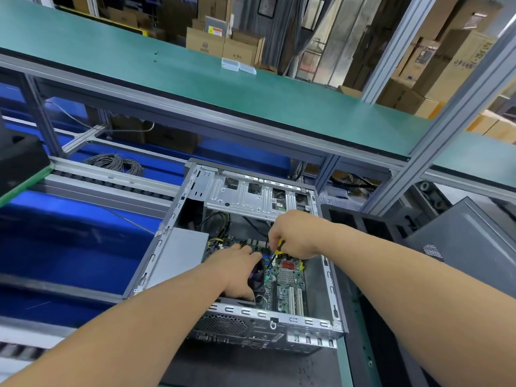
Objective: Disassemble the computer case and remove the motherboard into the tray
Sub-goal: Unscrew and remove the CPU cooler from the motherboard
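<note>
Motherboard seated in open computer case. My right hand grips screwdriver; left hand, at its 8 o'clock, fingers flat on fan. Advise: keep driver vertical, steady pressure. Tray unseen.

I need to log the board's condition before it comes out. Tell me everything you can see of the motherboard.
The motherboard is a green circuit board lying flat on the floor of the open computer case. It shows a silver heatsink, a red part, white slots and yellow connectors. The left hand covers its left side; the right hand holds a yellow-handled screwdriver down onto it.
</note>
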